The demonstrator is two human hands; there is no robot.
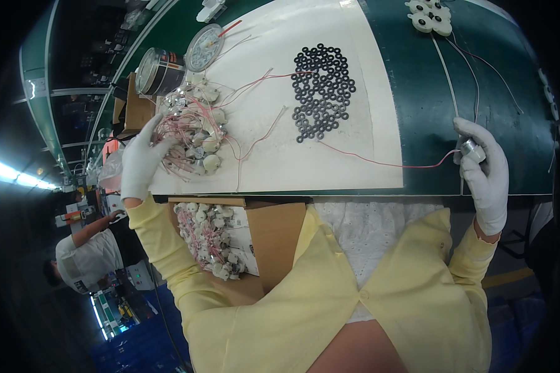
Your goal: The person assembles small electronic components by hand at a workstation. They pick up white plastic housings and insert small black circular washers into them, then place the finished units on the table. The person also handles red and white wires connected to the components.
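Note:
My right hand [490, 171], in a white glove, grips a small silver motor [471, 151] between thumb and fingers near the table's right front. A thin red-and-white wire runs left from the motor across the white sheet. My left hand [140, 163], also gloved, rests at the left edge of a pile of small motors [196, 133] with white round parts and tangled pink and white wires. Its thumb and fingers are spread and touch the pile's edge; no held piece shows.
Many black rings [322, 93] lie grouped on the white sheet [261, 168]. Behind the pile stand a tin can [160, 71] and a clear round dish [204, 48]. White clustered parts [429, 17] sit far right. A cardboard box [277, 239] of motors is below the table edge.

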